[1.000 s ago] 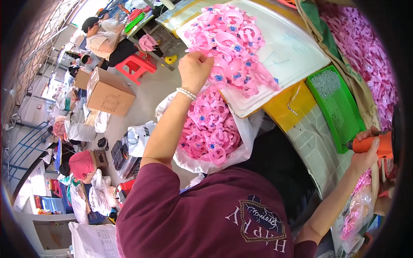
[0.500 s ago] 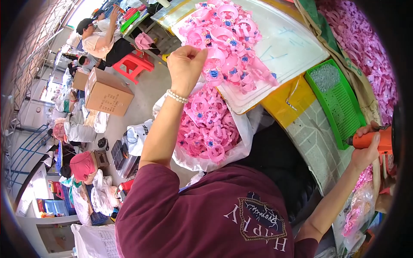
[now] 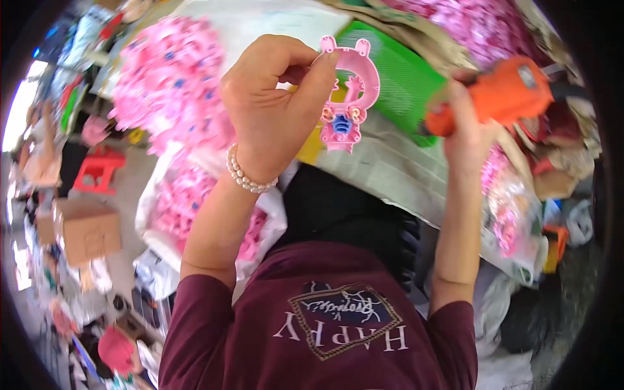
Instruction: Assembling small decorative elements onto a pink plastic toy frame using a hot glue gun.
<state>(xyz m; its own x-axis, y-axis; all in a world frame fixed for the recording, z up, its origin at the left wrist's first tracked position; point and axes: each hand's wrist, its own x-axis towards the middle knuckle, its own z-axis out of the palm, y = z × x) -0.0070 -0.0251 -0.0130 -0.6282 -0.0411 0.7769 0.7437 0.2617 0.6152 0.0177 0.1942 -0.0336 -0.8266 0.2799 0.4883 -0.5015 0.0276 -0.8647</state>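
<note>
Pinched between the thumb and fingers of my left hand point(image 3: 273, 107) is a pink plastic toy part point(image 3: 372, 84). The part has an open ring with two small ears, and a blue spring-like piece sits in its lower end. My right hand point(image 3: 465, 117) is wrapped round an orange power screwdriver point(image 3: 510, 91), whose dark nose points left. A gap separates the tool from the pink part. To the left, a heap of similar pink parts point(image 3: 172, 84) with blue bits lies on a white board point(image 3: 266, 19).
A green perforated tray point(image 3: 396, 84) lies between my hands, beyond the part. More pink pieces fill a white sack point(image 3: 276, 218) below the heap. Another pink mass point(image 3: 455, 26) lies far right. A red stool point(image 3: 101, 169) and a cardboard box point(image 3: 88, 227) stand left.
My left hand has come away from the heap with the pink part. My right hand has brought the orange screwdriver inward. The whole view has swung to the right.
</note>
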